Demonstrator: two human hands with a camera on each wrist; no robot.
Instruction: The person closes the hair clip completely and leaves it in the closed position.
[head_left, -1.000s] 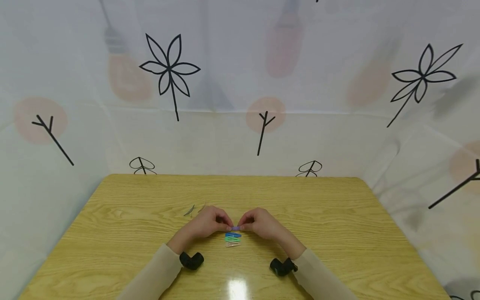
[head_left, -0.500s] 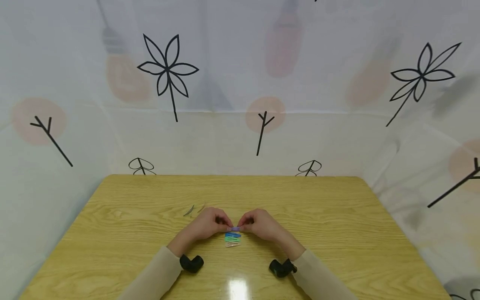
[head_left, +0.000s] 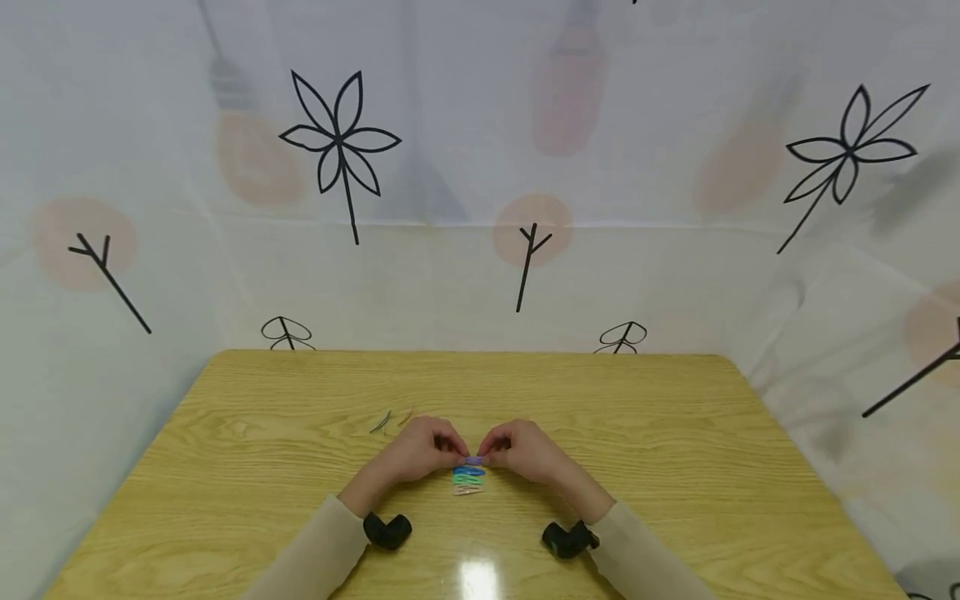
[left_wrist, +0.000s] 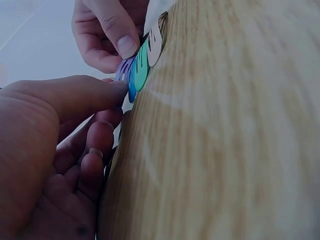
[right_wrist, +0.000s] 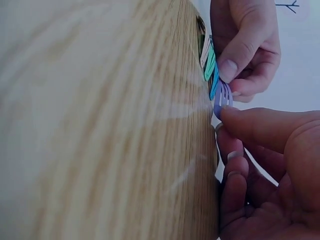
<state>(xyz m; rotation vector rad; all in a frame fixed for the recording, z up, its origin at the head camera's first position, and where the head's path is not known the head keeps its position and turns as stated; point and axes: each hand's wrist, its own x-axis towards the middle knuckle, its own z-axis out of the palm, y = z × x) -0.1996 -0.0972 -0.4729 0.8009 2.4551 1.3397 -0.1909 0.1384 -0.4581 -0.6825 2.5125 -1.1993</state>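
A purple snap hair clip (head_left: 474, 460) spans the gap between both hands, low at the wooden table. My left hand (head_left: 420, 448) pinches its left end between thumb and finger. The opposite end is pinched by my right hand (head_left: 522, 451); the slotted purple clip (right_wrist: 223, 94) shows between the thumbs in the right wrist view. Just on the near side of it lie a blue clip (head_left: 469, 472), a green clip (head_left: 468, 480) and a pale pink clip (head_left: 468, 490), stacked in a close row. The left wrist view shows the green clip (left_wrist: 142, 67) beside the blue one.
Beyond my left hand, a dark curved clip (head_left: 381, 422) and a thin orange-brown clip (head_left: 407, 415) lie on the wooden table (head_left: 637, 417). A patterned white cloth (head_left: 435, 283) hangs behind the table's far edge. Each wrist bears a black camera mount (head_left: 387, 531).
Both hands have eased the purple hair clip very slightly nearer the blue one, keeping the same pinch. The clips in the row and those beyond the left hand stay in place.
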